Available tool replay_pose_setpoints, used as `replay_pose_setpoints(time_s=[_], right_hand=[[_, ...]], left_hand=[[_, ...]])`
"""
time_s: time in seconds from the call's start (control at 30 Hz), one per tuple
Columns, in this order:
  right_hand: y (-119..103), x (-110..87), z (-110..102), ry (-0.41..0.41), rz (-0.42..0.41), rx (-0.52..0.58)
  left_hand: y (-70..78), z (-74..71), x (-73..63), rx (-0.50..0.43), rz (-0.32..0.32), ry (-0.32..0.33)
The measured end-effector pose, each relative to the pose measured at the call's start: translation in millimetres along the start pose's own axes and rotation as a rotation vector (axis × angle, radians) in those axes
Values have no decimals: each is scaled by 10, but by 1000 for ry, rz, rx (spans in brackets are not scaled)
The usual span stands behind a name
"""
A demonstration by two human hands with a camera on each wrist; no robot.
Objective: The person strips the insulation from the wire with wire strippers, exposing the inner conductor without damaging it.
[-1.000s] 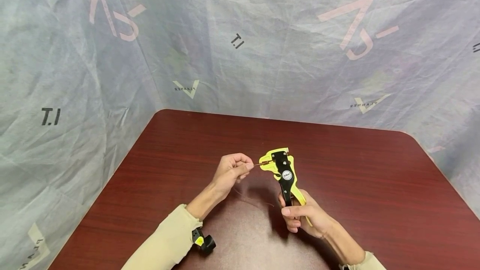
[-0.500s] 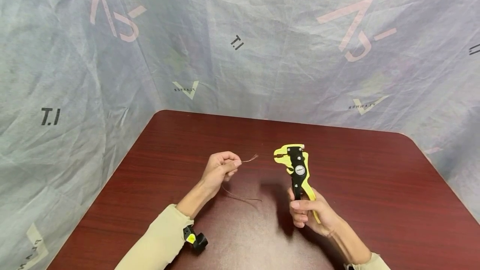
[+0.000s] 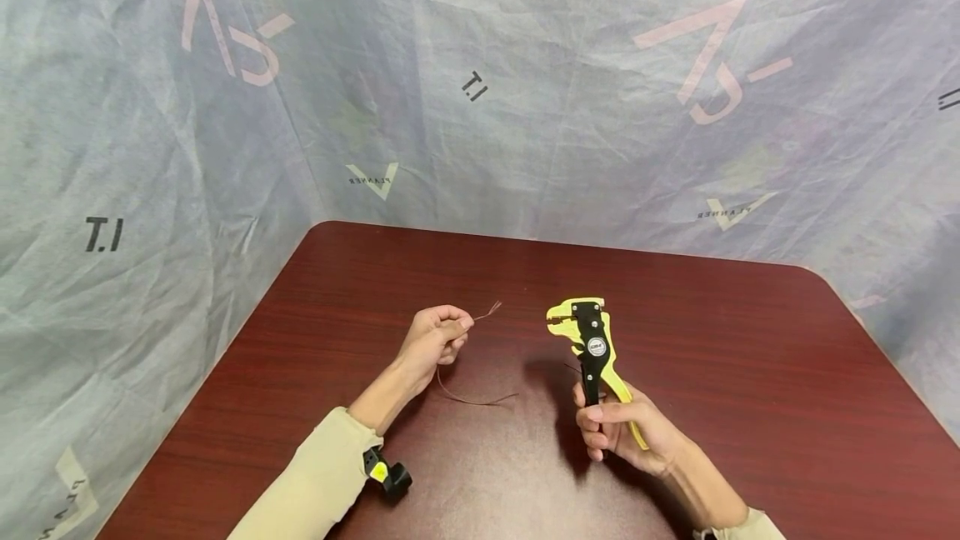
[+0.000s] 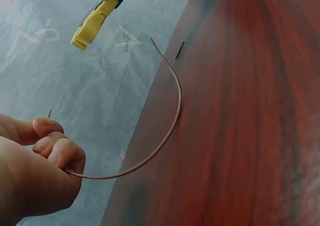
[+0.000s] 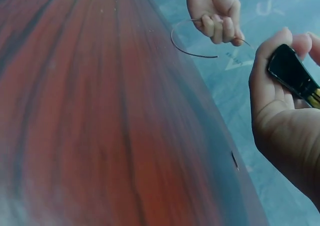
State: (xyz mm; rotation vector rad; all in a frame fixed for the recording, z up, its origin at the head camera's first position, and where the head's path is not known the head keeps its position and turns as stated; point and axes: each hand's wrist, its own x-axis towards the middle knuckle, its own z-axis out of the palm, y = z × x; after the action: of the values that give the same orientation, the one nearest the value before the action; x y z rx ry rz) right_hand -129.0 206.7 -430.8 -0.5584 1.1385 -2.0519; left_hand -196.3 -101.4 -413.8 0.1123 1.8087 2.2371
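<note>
My left hand [image 3: 431, 344] pinches a thin brown wire [image 3: 472, 402] between thumb and fingers. At the upper end, fine bare strands [image 3: 491, 309] fan out past the fingertips. The longer tail curves below the hand, its far end loose, as the left wrist view shows. To the right, my right hand [image 3: 626, 432] grips the handles of a yellow and black wire stripper [image 3: 596, 347]. The stripper stands upright with its head toward the wire, a gap between them. Only a dark handle end [image 5: 290, 68] and a bit of yellow show in the right wrist view.
A short dark sliver [image 4: 180, 49] lies on the reddish-brown table [image 3: 720, 357], near the stripper. Printed grey sheeting [image 3: 525, 107] hangs behind the table and along its sides. A black wrist camera [image 3: 388, 477] sits at the left sleeve.
The wire end came out of the stripper's jaws, its strands now bare. My left hand moved left with the wire, my right hand slightly right with the stripper. A small sliver now shows on the table.
</note>
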Motion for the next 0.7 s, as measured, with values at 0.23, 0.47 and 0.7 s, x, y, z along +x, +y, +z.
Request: replay_pose_setpoints(time_s=[0.23, 0.47, 0.7], right_hand=[[-41, -93, -80, 12, 7, -13], [-83, -191, -174, 23, 16, -10], [-139, -286, -260, 70, 28, -48]], left_hand=[[-56, -37, 66, 42, -27, 32], [-109, -68, 127, 95, -29, 60], [-137, -92, 161, 144, -13, 77]])
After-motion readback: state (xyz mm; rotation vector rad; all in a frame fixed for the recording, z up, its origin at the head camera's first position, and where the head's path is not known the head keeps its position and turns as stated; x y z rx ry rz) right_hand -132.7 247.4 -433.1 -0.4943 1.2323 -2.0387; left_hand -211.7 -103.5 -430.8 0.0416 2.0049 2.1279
